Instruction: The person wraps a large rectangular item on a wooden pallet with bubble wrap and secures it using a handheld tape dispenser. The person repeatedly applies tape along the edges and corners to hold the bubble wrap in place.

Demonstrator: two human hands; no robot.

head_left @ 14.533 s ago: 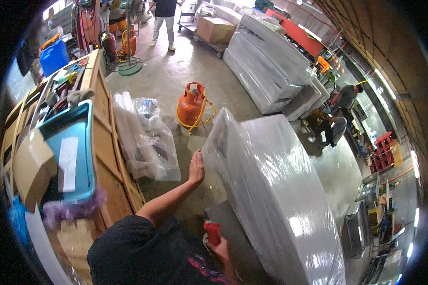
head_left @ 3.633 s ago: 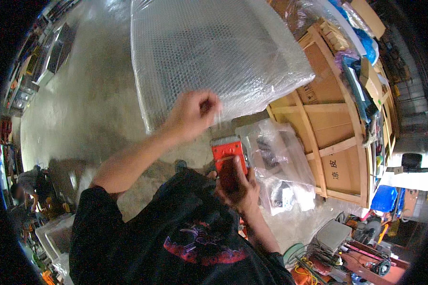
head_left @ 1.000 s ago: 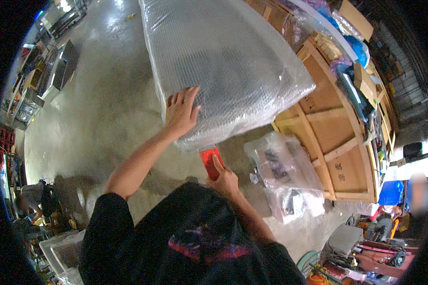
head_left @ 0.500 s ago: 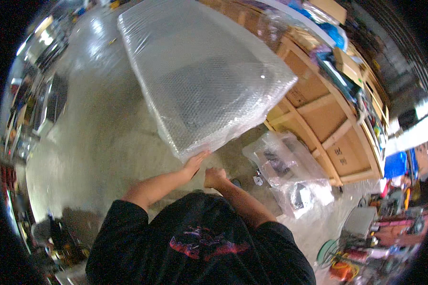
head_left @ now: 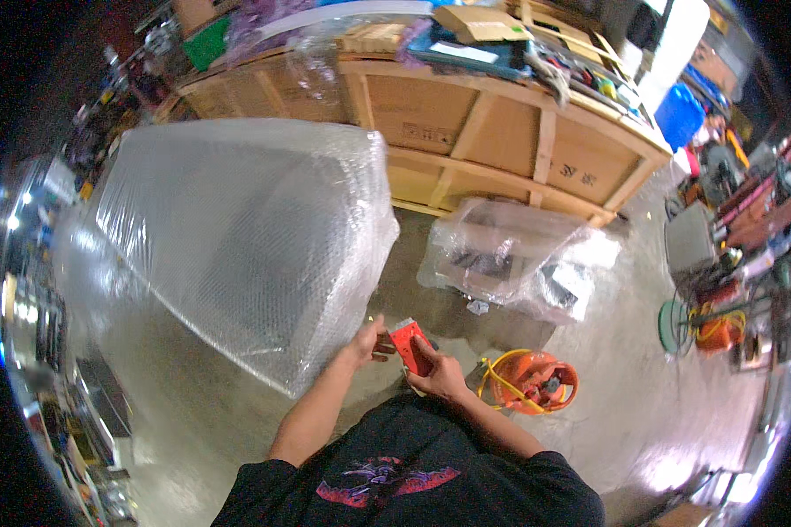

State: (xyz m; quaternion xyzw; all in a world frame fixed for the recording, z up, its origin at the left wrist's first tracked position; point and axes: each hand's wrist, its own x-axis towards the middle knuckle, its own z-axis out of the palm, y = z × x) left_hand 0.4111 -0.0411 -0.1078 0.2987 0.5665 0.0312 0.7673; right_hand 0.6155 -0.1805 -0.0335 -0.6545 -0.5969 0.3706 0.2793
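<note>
A large boxy object wrapped in clear bubble wrap fills the left and middle of the view. Beside its near right edge is my left hand, with fingers loosely bent and apart, holding nothing; whether it touches the wrap I cannot tell. My right hand grips a flat red tool with a pale metal end, thumb lying along it. That metal end points away from me, close to the left fingertips. The exact kind of tool is not clear.
A long wooden crate, topped with cardboard and a blue case, spans the far side. Before it on the floor lies a plastic-wrapped bundle. An orange round object with a yellow hose stands right of my right forearm. Assorted equipment lines the right.
My view has turned right, so the wrapped object sits further left. The left hand has come away from its near corner. The red tool now shows in my right hand.
</note>
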